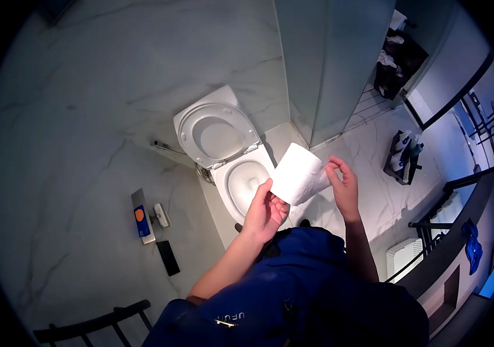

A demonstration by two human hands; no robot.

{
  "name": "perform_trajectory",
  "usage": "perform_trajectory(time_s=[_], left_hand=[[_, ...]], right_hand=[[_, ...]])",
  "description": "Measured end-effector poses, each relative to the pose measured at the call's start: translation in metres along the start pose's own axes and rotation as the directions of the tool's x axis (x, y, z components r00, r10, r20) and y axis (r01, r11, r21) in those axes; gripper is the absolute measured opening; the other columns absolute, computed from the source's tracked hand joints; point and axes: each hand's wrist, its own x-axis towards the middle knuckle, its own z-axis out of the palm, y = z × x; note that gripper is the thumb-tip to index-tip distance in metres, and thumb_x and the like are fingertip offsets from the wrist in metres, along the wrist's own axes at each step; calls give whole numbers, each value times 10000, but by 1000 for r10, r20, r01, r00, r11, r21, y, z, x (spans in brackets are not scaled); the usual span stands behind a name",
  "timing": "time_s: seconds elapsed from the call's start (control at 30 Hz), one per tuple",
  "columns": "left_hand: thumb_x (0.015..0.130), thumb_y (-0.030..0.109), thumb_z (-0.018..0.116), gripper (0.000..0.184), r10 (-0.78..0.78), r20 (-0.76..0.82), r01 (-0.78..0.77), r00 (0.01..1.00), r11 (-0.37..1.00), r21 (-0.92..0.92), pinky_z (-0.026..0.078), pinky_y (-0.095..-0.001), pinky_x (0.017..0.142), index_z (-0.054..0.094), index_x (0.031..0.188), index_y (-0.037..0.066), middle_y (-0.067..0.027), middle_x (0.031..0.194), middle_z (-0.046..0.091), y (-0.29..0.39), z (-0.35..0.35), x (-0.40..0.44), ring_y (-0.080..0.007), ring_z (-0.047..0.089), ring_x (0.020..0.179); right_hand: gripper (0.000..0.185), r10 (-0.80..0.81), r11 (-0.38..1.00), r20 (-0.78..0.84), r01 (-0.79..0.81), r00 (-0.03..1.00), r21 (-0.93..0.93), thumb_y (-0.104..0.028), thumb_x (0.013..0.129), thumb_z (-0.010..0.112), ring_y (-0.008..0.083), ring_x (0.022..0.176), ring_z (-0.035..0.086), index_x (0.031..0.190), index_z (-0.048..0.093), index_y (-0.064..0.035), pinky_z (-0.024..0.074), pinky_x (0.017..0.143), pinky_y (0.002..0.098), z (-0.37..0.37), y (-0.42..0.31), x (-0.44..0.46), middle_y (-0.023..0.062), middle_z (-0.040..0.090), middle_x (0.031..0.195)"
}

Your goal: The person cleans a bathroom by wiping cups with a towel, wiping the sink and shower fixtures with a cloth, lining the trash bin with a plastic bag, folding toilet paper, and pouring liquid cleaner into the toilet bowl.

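In a bathroom with a marbled wall (85,144), a blue-and-white box (143,222) and a black slab (168,258) lie left of the toilet (219,139), whose lid is up. The left hand (265,217) grasps the lower left of the paper roll (297,173), above and beside the bowl. The right hand (345,188) pinches its loose end (321,180). Unwinding seems barely begun: a short flap is free, most paper is wound, and no torn-off piece shows.
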Motion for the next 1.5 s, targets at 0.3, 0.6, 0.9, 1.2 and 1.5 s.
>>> perform_trajectory(time_s=[0.3, 0.6, 0.9, 1.2, 1.5], left_hand=[[824, 161, 639, 167, 550, 35, -429, 834, 608, 668, 415, -246, 585, 594, 734, 28, -33, 732, 557, -16, -12, 8, -120, 518, 654], [875, 308, 549, 309, 37, 110, -65, 993, 964, 257, 438, -300, 782, 622, 941, 15, -65, 922, 613, -23, 9, 3, -181, 568, 826], [962, 239, 402, 366, -225, 199, 102, 954, 865, 491, 461, -269, 754, 428, 1258, 25, -74, 1010, 586, -19, -13, 4, -137, 551, 861], [816, 16, 538, 609, -234, 823, -756, 518, -574, 313, 459, -314, 646, 347, 1363, 205, -69, 730, 637, 106, 61, -34, -210, 585, 625], [802, 250, 680, 232, -76, 395, -400, 916, -84, 913, 412, -227, 559, 655, 726, 33, 3, 647, 611, 120, 31, -11, -49, 537, 626]], right_hand=[[409, 375, 484, 385, -532, 843, 695, -152, 928, 440, 213, 1142, 460, 1289, 346, 16, 364, 963, 343, 22, -71, -23, 130, 482, 1218], [543, 265, 603, 208, -329, 942, 726, -201, 898, 470, 218, 1181, 414, 1356, 249, -11, 345, 995, 358, 34, -65, -6, 116, 419, 1269], [752, 184, -88, 509, -502, 841, 861, -609, 832, 443, 294, 1197, 428, 1329, 361, -50, 303, 1023, 474, 15, -42, 7, 129, 459, 1289], [755, 14, -72, 725, -723, 688, 687, -639, 869, 305, 269, 1190, 447, 1340, 350, -51, 359, 1005, 422, 2, -35, 7, 134, 438, 1312], [802, 65, 134, 680, -682, 730, 719, -523, 832, 518, 258, 1204, 420, 1428, 155, -129, 377, 982, 418, 3, 5, -8, 124, 354, 1363]])
